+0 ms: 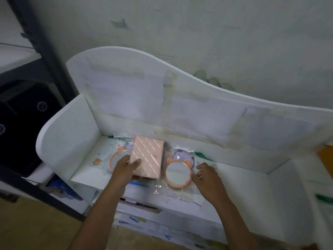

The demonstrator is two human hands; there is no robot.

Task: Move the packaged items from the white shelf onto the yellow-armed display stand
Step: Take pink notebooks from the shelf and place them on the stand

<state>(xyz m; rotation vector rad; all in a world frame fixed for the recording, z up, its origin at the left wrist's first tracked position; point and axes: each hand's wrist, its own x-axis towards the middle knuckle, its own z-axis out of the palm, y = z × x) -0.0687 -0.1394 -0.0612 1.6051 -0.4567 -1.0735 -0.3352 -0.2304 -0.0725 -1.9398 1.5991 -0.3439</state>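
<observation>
A white shelf (pixel 243 179) with a wavy back panel fills the middle of the head view. My left hand (pixel 126 166) grips the near left corner of a pink packaged box (pixel 148 156) with pale diagonal stripes, tilted above the shelf floor. Under and left of it lies a clear packet holding an orange-rimmed round mirror (pixel 115 159), partly hidden. A second clear packet with an orange-rimmed mirror (pixel 177 173) lies to the right. My right hand (pixel 205 175) rests with fingers curled on that packet's right edge. The yellow-armed display stand is out of sight.
The shelf's white side wall (pixel 68 139) rises at the left. A dark rack with black boxes (pixel 27 114) stands further left. White drawers with labels (pixel 144 219) sit below the shelf. An orange-yellow object (pixel 326 159) shows at the right edge.
</observation>
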